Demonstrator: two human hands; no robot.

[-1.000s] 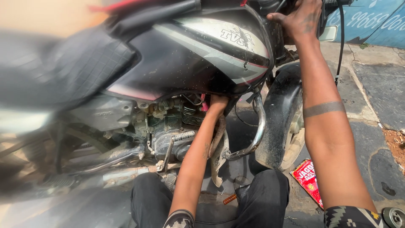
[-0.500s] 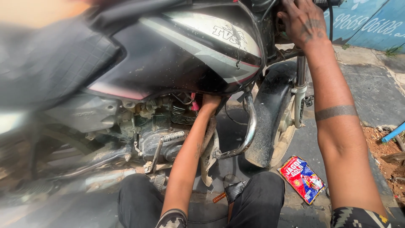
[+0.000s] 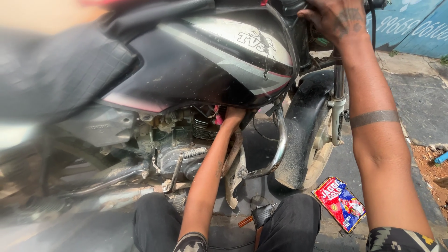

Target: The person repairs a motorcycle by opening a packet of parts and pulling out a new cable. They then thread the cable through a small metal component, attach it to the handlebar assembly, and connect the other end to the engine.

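Work under way, nothing visibly removed: left hand (image 3: 232, 115) reaches beneath the black-and-silver motorcycle fuel tank (image 3: 210, 56) into the grey metal engine (image 3: 179, 140) at 9 o'clock, grip hidden; right hand (image 3: 336, 18) clasps the handlebar area at 1 o'clock.

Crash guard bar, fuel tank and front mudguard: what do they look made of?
Crash guard bar: metal tube, chrome-like finish, going by its bright mirror highlights. Fuel tank: glossy painted shell, black with silver and red stripes, dust-speckled; metal or plastic underneath cannot be told. Front mudguard: looks like black moulded plastic, dull, with caked mud near its lower end.
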